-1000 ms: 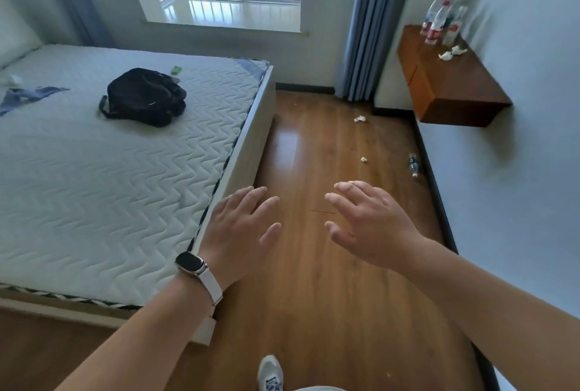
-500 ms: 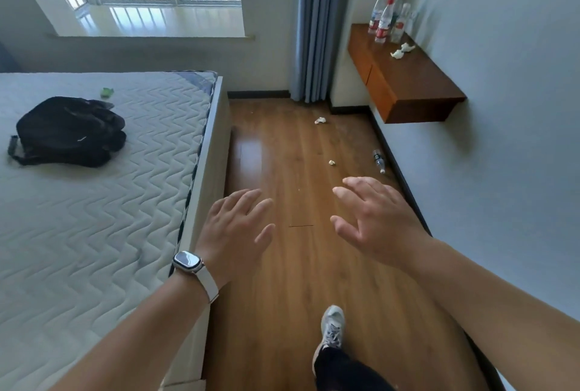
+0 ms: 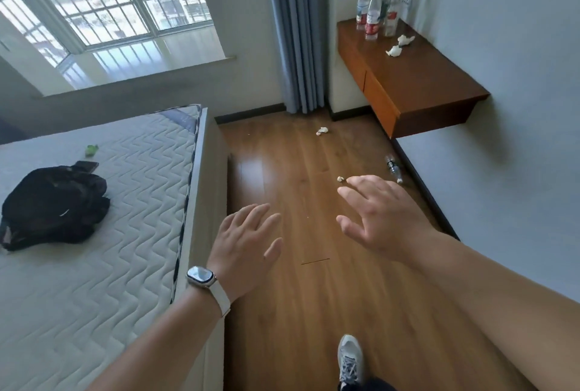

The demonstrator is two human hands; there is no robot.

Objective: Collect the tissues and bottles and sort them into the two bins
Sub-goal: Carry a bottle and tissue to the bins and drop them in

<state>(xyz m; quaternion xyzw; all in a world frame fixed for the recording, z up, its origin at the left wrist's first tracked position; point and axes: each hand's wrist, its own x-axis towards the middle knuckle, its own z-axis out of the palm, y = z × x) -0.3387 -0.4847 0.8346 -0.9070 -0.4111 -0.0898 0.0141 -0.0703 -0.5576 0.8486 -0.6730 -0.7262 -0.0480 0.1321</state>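
The bed (image 3: 94,233) fills the left side, and a strip of wooden floor (image 3: 282,312) runs between it and the right wall. A wall-mounted wooden counter (image 3: 423,77) juts from that wall near a blue curtain (image 3: 295,29). A black backpack (image 3: 53,205) lies on the mattress and is no part of the job.

Both arms reach forward over the floor. The left hand (image 3: 244,243), with a watch (image 3: 201,276) on its wrist, and the right hand (image 3: 386,218) both have their fingers spread and relaxed, grasping nothing. 1 shoe (image 3: 350,359) shows at the bottom edge.

The task's things are all ahead. A cluster of upright bottles (image 3: 372,14), 2 of them red-capped, stands at the counter's far end, with 2 crumpled tissues (image 3: 394,51) just beside them. On the floor, 1 bottle (image 3: 394,168) lies on its side against the right wall's skirting. 1 tissue (image 3: 322,131) sits near the curtain, and a smaller scrap (image 3: 341,179) shows just past the right fingertips. Neither bin is in view.

This looks like the approach stage, with nothing collected so far. The next move likely calls for stooping to pinch up the nearest scrap, then reaching right for the fallen bottle. Its round body may roll if nudged.
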